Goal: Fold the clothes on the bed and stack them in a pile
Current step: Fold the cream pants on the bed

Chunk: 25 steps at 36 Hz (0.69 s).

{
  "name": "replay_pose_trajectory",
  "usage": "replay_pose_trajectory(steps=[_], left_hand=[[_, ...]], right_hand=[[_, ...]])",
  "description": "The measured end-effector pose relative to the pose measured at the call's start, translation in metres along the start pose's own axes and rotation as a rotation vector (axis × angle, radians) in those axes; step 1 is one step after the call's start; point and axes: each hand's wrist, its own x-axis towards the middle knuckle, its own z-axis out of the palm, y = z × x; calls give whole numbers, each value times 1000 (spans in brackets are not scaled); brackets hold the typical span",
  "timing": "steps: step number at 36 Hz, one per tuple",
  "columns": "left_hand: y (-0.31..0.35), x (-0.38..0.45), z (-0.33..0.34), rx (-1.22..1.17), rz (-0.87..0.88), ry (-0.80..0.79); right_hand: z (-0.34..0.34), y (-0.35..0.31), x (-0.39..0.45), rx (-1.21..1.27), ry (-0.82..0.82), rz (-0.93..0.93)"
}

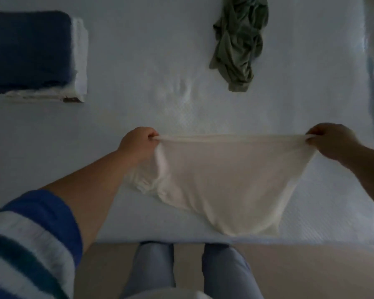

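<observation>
Cream garment (222,180) hangs stretched between left hand (138,143) and right hand (330,141), both pinching its top edge

Dim, soft, blurred, wide-angle edges.

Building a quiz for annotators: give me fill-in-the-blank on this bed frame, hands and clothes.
1. Both hands, left hand and right hand, pinch the top edge of the ____ garment.
2. The crumpled garment lying unfolded at the far side of the bed is ____.
3. The top item of the folded pile is dark ____.

Missing: cream; green; blue
</observation>
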Motion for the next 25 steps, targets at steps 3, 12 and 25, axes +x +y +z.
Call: replay_pose_trajectory(steps=[3, 12, 25], left_hand=[[1, 48, 41, -10, -69, 135], [12, 135, 86, -74, -129, 392], [-20, 98, 58, -177, -234, 443]], right_hand=[[39, 9, 56, 61, 42, 53], [89, 19, 160, 299, 140, 173], [109, -17, 144, -86, 175, -62]])
